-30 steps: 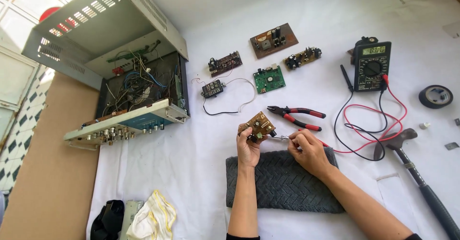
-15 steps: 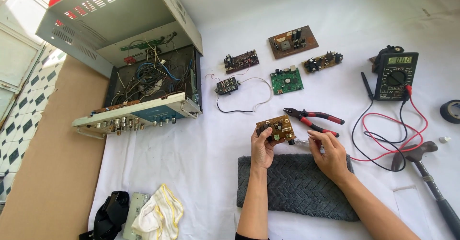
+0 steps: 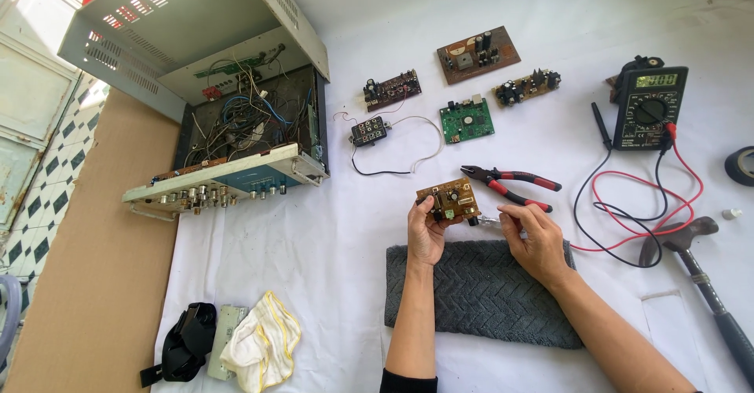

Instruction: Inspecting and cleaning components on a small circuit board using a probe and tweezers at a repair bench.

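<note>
My left hand point(image 3: 428, 232) holds a small brown circuit board point(image 3: 449, 200) upright above the grey towel point(image 3: 479, 295). My right hand point(image 3: 536, 240) grips a thin metal tool point(image 3: 488, 221) whose tip touches the board's right lower edge. Red-handled pliers point(image 3: 510, 183) lie just beyond the board on the white cloth point(image 3: 330, 252).
An opened grey electronics chassis point(image 3: 220, 118) sits far left. Several loose circuit boards point(image 3: 466, 120) lie at the back. A multimeter point(image 3: 650, 106) with red and black leads is at right, near a hammer point(image 3: 699, 271) and a tape roll point(image 3: 741, 165). Rags point(image 3: 259, 342) lie front left.
The view has shifted, so everything sits further right and lower in frame. My hands keep the board and tool together in the same pose.
</note>
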